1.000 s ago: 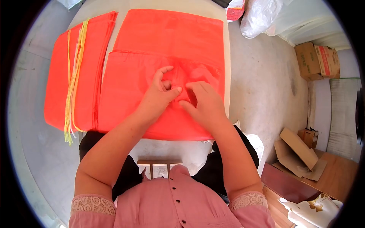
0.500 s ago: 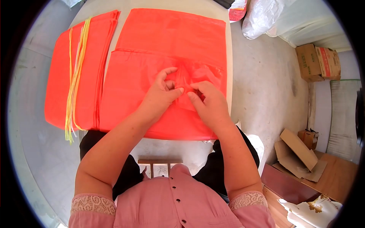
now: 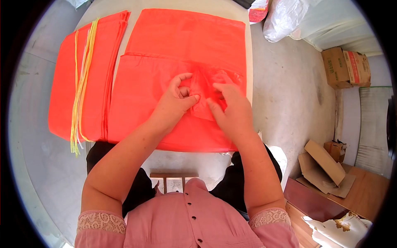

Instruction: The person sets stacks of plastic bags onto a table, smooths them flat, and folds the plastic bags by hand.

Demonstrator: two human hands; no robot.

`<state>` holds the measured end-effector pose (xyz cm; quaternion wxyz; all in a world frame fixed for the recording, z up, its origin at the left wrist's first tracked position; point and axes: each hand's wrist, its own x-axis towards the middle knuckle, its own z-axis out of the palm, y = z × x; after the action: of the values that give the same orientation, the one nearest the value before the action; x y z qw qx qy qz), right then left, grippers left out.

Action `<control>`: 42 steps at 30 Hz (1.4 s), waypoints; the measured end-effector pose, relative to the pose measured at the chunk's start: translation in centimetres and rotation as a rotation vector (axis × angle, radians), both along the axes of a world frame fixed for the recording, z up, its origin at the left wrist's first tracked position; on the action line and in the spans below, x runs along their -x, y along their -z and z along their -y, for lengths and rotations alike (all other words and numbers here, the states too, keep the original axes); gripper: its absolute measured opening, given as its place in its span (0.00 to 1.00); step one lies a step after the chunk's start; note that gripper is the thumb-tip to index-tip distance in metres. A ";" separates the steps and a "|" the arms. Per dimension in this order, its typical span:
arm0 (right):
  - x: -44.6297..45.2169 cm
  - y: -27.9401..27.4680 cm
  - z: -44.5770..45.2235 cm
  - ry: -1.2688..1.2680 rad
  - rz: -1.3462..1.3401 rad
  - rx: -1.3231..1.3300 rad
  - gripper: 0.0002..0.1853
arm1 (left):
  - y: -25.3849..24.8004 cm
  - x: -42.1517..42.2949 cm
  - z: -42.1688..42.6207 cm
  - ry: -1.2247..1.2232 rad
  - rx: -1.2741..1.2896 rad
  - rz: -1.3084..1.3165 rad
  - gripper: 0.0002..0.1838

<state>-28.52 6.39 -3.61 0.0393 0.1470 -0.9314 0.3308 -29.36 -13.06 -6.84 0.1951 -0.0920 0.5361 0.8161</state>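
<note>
A gathered, see-through fold of a thin red bag [image 3: 200,89] stands up from the stack under my hands. My left hand [image 3: 178,96] is closed on the left side of this fold, its thumb and fingers bent around the film. My right hand [image 3: 232,105] is just to the right, with thumb and forefinger apart and slightly blurred; its other fingers are partly hidden. Beneath both lies a stack of red bags [image 3: 186,35], its upper layer's edge running across the middle. What the inside of the left fingers touches is partly hidden.
To the left is a second red stack [image 3: 66,82], with a bundle of yellow and white strings [image 3: 84,82] lying across it. Both stacks rest on a pale table [image 3: 105,9]. On the floor at right are cardboard boxes [image 3: 345,68] and an opened carton [image 3: 322,169].
My right hand has drawn slightly to the right, away from the left hand, and its thumb and forefinger have parted. The left hand stays nearly in place at the fold.
</note>
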 end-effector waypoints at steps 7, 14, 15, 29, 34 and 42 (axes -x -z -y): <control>1.5 -0.7 -2.6 0.165 0.061 -0.027 0.16 | 0.2 0.0 -0.1 -0.002 0.031 0.009 0.34; 1.2 -1.1 -2.0 0.030 -0.299 -0.040 0.21 | -1.3 -0.1 0.0 0.009 0.088 0.029 0.37; 0.6 -0.9 -1.3 -0.033 -0.231 -0.056 0.22 | -1.3 -0.1 0.1 0.014 0.092 0.029 0.37; 0.1 1.2 0.9 0.048 0.241 0.308 0.10 | 0.4 0.0 0.3 0.013 0.075 0.007 0.35; 0.4 1.0 0.4 0.128 0.409 0.425 0.10 | 0.5 0.1 0.3 0.019 0.081 0.004 0.35; 0.4 0.2 0.3 -0.004 0.200 0.224 0.20 | 0.9 0.0 0.1 -0.012 -0.009 0.001 0.34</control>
<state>-28.91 6.12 -3.80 -0.0384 0.1097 -0.8876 0.4457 -29.39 -13.18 -7.78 0.1905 -0.0947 0.5319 0.8196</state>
